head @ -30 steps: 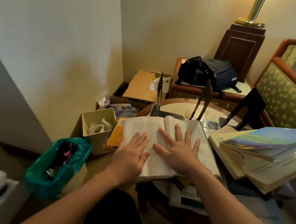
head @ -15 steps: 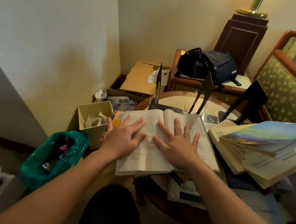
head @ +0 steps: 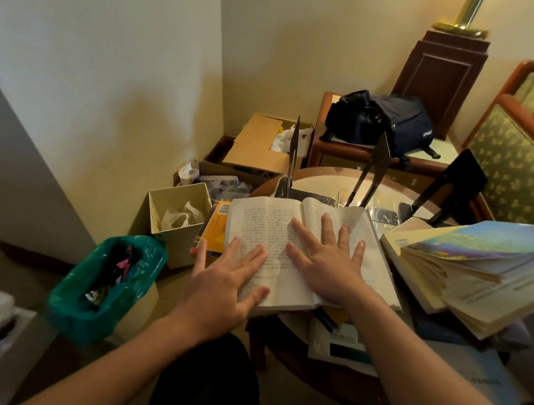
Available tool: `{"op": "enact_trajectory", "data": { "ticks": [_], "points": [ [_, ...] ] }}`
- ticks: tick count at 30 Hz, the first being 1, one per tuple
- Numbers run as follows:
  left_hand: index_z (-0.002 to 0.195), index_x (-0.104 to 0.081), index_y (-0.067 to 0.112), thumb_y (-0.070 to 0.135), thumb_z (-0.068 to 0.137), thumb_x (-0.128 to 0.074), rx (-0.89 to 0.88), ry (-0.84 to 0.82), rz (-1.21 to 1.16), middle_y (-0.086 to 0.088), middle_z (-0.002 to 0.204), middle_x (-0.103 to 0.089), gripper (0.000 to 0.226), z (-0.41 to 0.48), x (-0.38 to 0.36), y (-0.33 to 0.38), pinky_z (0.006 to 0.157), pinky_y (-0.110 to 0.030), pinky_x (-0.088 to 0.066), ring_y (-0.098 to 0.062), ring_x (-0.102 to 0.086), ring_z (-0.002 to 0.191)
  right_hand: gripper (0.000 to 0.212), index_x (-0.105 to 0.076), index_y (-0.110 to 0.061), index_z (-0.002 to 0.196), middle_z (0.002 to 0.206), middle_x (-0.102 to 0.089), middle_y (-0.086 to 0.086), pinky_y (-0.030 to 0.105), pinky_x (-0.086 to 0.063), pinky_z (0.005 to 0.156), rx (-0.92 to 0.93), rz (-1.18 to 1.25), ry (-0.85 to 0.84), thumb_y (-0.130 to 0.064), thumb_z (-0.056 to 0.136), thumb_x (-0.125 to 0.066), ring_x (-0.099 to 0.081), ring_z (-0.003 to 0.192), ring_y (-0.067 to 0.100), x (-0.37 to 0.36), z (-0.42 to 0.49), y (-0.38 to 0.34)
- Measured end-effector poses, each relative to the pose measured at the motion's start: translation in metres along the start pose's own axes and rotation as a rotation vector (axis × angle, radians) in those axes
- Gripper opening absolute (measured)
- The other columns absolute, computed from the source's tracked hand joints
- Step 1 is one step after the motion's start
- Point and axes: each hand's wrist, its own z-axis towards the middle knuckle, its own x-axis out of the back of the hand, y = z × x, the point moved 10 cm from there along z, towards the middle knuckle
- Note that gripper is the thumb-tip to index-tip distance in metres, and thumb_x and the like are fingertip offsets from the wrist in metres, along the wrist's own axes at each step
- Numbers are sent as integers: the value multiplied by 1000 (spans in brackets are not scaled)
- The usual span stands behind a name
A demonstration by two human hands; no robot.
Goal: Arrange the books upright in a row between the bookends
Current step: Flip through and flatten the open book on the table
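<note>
1. Since half a second ago, left hand has slid back toward the near edge of the open book; right hand has hardly shifted.
2. Left fingers are spread wide and flat, gripping nothing; the fingertips lie on the lower left page, the thumb hanging off the page's left edge over an orange book.
3. Right fingers are also splayed, palm down across the book's gutter, pressing and not gripping.
4. Three black bookends stand just beyond the right fingertips. No book stands between them.
5. Book pile sits slumped, some of it lying open, to the right of the right hand.
6. Judgement: task barely begun. The open book needs closing and standing up, then the pile and the orange book follow.
</note>
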Motion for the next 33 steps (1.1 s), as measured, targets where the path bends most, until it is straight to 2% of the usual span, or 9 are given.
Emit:
{"op": "enact_trajectory", "data": {
  "ticks": [3,6,9,13,18,22,26,30,33],
  "points": [
    [152,-14,49,65,98,-29,37,10,48,28,156,-2,59,4,2,-3,117,-65,12,-18,12,153,61,7,-64,148,165,24,-4,56,29,106,-2,-3,9,-74,96,-22,28,148,34,0,1,0],
    [149,-18,57,66,97,-28,106,17,46,18,162,1,53,29,4,-14,116,-67,13,-27,18,152,61,7,-64,148,165,24,-4,56,29,106,-3,-6,17,-75,95,-21,28,149,34,-1,2,0],
    [145,-23,62,68,97,-27,187,6,1,6,167,1,48,60,3,-29,115,-66,13,-34,16,152,61,7,-63,148,165,23,-3,58,28,108,-12,-11,15,-75,95,-21,27,149,34,-2,1,1],
    [145,-30,58,65,99,-29,270,-4,-94,1,168,-2,47,86,2,-40,115,-67,6,-38,8,152,61,7,-63,149,166,23,-4,59,26,110,-28,-18,13,-75,95,-20,26,149,34,-2,2,1],
    [152,-14,53,70,96,-27,297,-45,-216,5,167,9,61,75,-10,-37,117,-65,3,-34,7,153,61,9,-63,148,165,23,-3,61,27,109,-38,-36,27,-75,95,-19,26,149,34,-1,-1,0],
    [152,-12,54,72,91,-42,324,-38,-378,6,167,13,71,44,-15,-31,120,-57,-21,-33,-11,152,60,7,-62,149,166,23,-2,65,25,110,-60,-31,39,-74,96,-19,26,149,35,1,-7,-2],
    [151,-28,49,63,89,-58,422,94,-532,-3,166,-11,70,18,-4,-24,113,-47,-35,-32,-27,146,60,8,-62,149,165,24,0,68,22,111,-84,-17,33,-72,97,-20,26,149,37,1,-11,-4],
    [149,-40,40,56,80,-74,493,110,-615,-5,147,-46,78,8,5,-34,101,-35,-44,-21,-46,127,62,9,-60,150,165,26,2,67,22,111,-72,-19,-4,-70,98,-23,27,148,38,-3,-22,-10],
    [147,-45,34,38,75,-85,494,115,-783,-3,145,-51,83,5,16,-35,96,-28,-44,-15,-48,120,60,4,-59,152,165,26,2,65,21,113,-27,-4,-21,-65,100,-25,27,148,38,-3,-33,-15]
  ]
}}
